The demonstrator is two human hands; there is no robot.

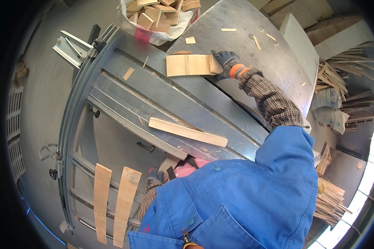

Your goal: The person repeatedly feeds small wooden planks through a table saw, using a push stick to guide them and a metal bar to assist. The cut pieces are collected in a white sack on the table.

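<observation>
On the metal machine table (pixel 253 25), a row of short, flat wooden pieces (pixel 188 65) lies edge to edge. My right hand (pixel 227 64), in a grey glove with an orange cuff, is closed at the right end of this row, its fingertips at the far corner. Low down beside my body, my left hand (pixel 154 175), also gloved, is partly hidden by my sleeve and jacket. It appears closed on a pale wooden board (pixel 168 162) next to the table's near edge. A longer wooden strip (pixel 188 132) lies across the grooved sliding part of the table.
Two long boards (pixel 122 205) rest on the frame at lower left. A sack of wood offcuts (pixel 158 16) stands beyond the table. Small scraps (pixel 190 40) lie on the metal surface. A curved rail (pixel 66 137) runs along the left; stacked strips (pixel 332 201) are at right.
</observation>
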